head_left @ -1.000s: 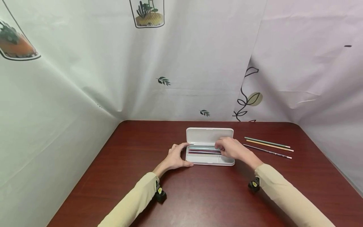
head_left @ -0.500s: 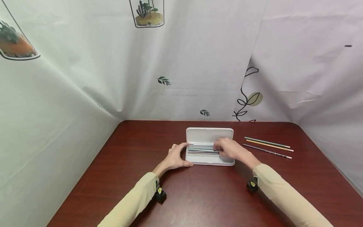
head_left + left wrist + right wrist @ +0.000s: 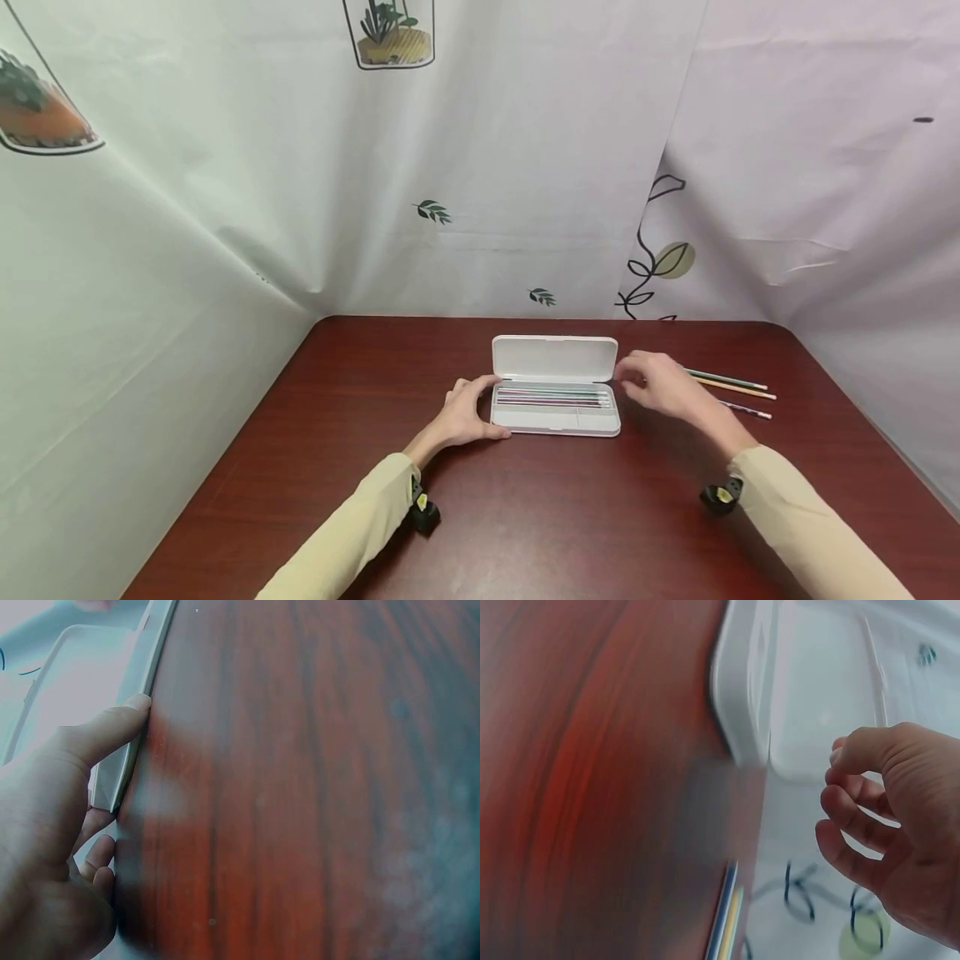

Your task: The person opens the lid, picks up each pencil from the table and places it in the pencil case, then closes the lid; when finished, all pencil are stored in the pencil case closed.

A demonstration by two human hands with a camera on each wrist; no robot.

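A white pencil case (image 3: 536, 422) lies on the table, its lid (image 3: 555, 358) raised at the back. Several coloured pencils (image 3: 551, 397) lie side by side in its rear compartment. My left hand (image 3: 459, 415) grips the case's left end, thumb (image 3: 120, 724) along the front edge and fingers round the back corner. Just off the case's right end hovers my right hand (image 3: 660, 385), its fingers loosely bent with nothing between them. Beyond it are three loose pencils: a green one (image 3: 731, 379), a yellow one (image 3: 738, 387) and a dark patterned one (image 3: 748, 410), their left ends hidden by the hand.
The dark red wooden table (image 3: 480, 533) runs back to a pale hanging cloth (image 3: 480, 167) with plant prints. More of this cloth closes in both sides. Black wrist cameras are strapped at both cuffs.
My right hand has left the pencils inside the case and moved right, toward the loose pencils. The case's pencils now show along their full length. My left hand keeps its hold.
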